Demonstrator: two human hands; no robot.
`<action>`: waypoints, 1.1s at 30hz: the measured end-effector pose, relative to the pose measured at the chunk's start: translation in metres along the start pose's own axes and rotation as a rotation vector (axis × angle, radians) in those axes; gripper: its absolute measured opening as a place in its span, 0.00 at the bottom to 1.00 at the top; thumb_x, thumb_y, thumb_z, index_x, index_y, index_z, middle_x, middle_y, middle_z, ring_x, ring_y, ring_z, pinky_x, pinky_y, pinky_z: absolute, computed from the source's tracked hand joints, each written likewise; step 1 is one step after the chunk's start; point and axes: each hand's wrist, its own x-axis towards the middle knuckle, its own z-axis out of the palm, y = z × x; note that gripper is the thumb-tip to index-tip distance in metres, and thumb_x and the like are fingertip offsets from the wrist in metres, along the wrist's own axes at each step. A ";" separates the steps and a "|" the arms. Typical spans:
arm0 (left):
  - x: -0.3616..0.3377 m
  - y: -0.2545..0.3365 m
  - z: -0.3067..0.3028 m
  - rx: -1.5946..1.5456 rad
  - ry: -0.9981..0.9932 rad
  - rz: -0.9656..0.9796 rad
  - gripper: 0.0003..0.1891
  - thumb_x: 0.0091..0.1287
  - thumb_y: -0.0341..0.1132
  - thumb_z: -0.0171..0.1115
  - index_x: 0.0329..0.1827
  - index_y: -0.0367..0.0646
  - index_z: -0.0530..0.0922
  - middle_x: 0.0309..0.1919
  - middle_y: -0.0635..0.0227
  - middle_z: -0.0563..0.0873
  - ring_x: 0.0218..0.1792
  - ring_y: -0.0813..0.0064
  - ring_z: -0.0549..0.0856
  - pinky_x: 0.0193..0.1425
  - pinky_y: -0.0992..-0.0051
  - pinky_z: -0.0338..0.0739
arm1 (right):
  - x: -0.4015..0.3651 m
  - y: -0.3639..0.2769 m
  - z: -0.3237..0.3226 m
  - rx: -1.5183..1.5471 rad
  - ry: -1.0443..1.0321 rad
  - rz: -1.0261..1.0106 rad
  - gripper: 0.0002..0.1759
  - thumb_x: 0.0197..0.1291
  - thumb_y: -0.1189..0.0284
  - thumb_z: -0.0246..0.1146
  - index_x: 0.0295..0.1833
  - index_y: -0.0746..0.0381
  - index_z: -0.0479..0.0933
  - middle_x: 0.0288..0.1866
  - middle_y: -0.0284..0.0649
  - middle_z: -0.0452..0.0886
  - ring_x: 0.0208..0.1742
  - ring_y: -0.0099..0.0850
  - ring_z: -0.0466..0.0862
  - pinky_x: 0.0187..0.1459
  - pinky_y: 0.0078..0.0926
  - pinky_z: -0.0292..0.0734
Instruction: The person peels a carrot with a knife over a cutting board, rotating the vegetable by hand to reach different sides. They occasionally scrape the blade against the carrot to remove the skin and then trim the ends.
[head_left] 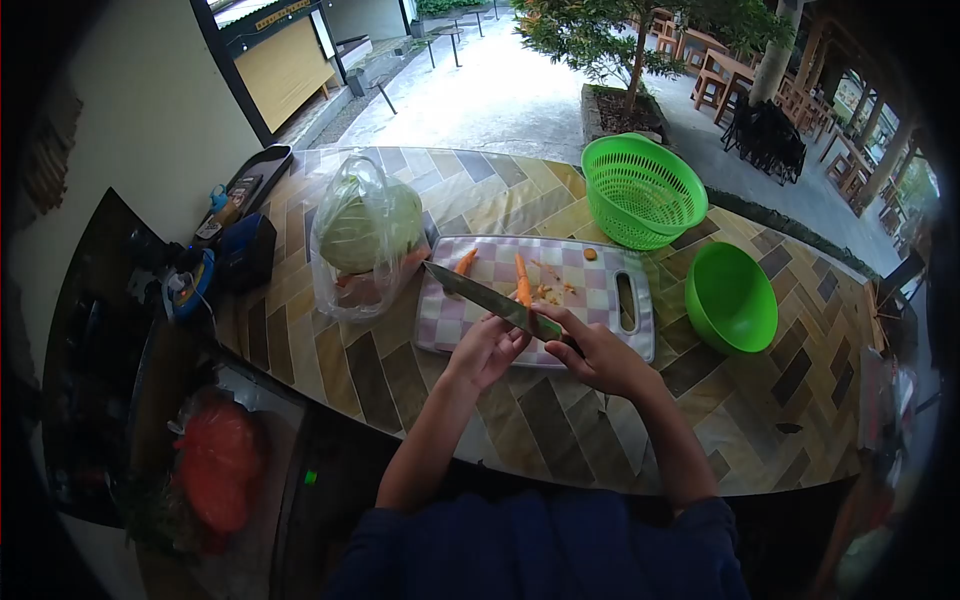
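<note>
My right hand [602, 358] is closed around the handle of a large kitchen knife [485, 298], its blade pointing left and away over the cutting board [463, 328]. Just below the blade, my left hand [486, 350] has its fingers curled together by the knife; anything between them is hidden. A peeled carrot [521, 278] lies on the pink-and-white checked board, its near end running behind the blade. Another carrot piece [465, 261] rests farther left, partly behind the knife tip. Small orange scraps [556, 288] are scattered right of the carrot, and a cut carrot end [590, 254] sits near the far edge.
A cabbage [370, 225] in a clear plastic bag [335, 290] stands left of the board. On the right are a green colander [643, 190] and a green bowl [731, 298]. A dark tray [262, 163] lies back left. Below left is a red plastic bag [222, 465].
</note>
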 end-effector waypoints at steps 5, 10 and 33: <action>-0.002 0.000 0.006 0.038 0.014 -0.027 0.13 0.63 0.28 0.54 0.49 0.35 0.68 0.44 0.64 0.77 0.43 0.77 0.78 0.48 0.78 0.76 | -0.002 -0.003 -0.001 0.017 -0.003 -0.004 0.27 0.62 0.68 0.54 0.65 0.49 0.56 0.20 0.43 0.72 0.20 0.37 0.73 0.29 0.32 0.67; -0.002 0.000 0.003 -0.009 -0.045 -0.058 0.16 0.65 0.27 0.51 0.55 0.35 0.66 0.47 0.63 0.75 0.46 0.76 0.79 0.50 0.79 0.77 | -0.002 -0.008 -0.004 0.060 -0.045 0.014 0.27 0.62 0.67 0.54 0.66 0.50 0.54 0.20 0.44 0.73 0.22 0.39 0.74 0.32 0.33 0.67; -0.003 -0.002 0.006 0.012 -0.053 -0.041 0.22 0.65 0.27 0.48 0.63 0.37 0.59 0.47 0.64 0.76 0.44 0.78 0.79 0.49 0.78 0.76 | -0.005 -0.007 0.002 -0.051 -0.021 0.061 0.26 0.63 0.65 0.53 0.65 0.52 0.53 0.20 0.44 0.73 0.23 0.43 0.75 0.29 0.35 0.67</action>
